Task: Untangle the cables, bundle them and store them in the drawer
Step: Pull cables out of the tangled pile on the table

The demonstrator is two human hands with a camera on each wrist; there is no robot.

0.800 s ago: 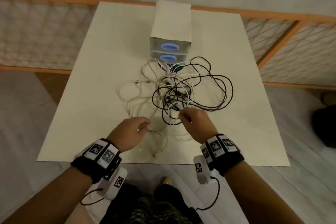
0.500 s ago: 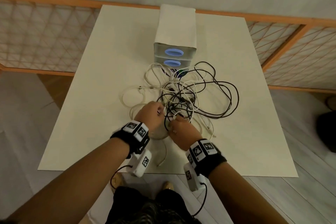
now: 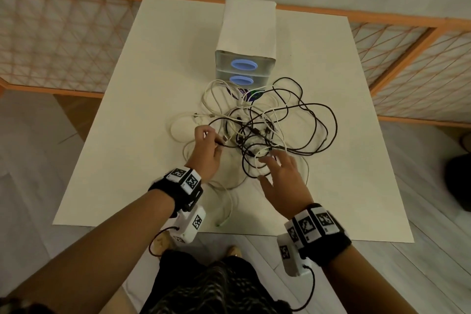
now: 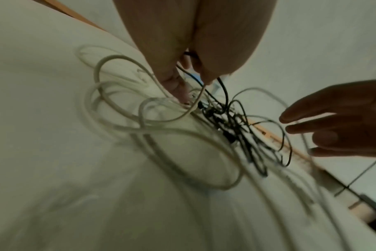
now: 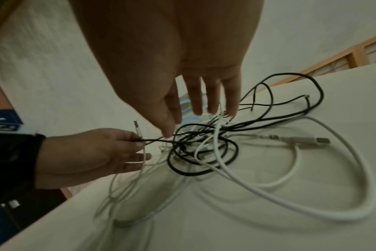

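Observation:
A tangle of black cables and white cables lies mid-table in front of a small white drawer unit with blue oval handles. My left hand pinches a black cable end and a white USB cable at the tangle's left side. My right hand hovers with fingers spread just above the near loops, holding nothing. In the left wrist view white cable loops hang under my left fingers. A white plug lies to the right.
The white table has bare surface left and right of the tangle. An orange-framed lattice railing runs behind and beside it. One white cable end trails near the front edge.
My left hand moved forward and left and now pinches cable ends. My right hand let go, opened its fingers and shifted right over the near loops.

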